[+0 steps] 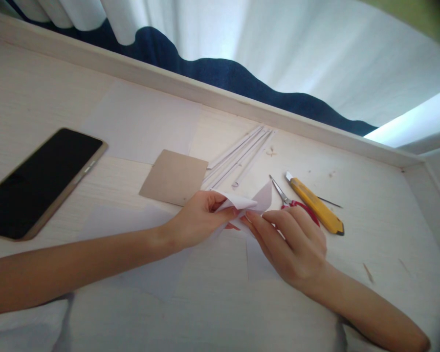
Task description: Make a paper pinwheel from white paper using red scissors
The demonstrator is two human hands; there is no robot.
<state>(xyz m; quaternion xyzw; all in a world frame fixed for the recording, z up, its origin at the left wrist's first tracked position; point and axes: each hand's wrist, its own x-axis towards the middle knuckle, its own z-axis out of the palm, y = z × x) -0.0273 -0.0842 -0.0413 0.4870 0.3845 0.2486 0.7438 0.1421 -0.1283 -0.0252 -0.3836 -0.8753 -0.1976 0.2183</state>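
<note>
Folded white paper piece sits near the desk's middle, pinched between left hand and right hand, fingertips closed on its near edge. Its pointed fold extends away toward red-handled scissors and yellow utility knife, both just beside the right hand.

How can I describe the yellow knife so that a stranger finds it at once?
Start at the right hand folding white paper on the pale table. Just beyond that hand lie red-handled scissors, and beside them, further right, is the knife. It is the only yellow thing, a long slanted bar with a short blade at its far end.
</note>
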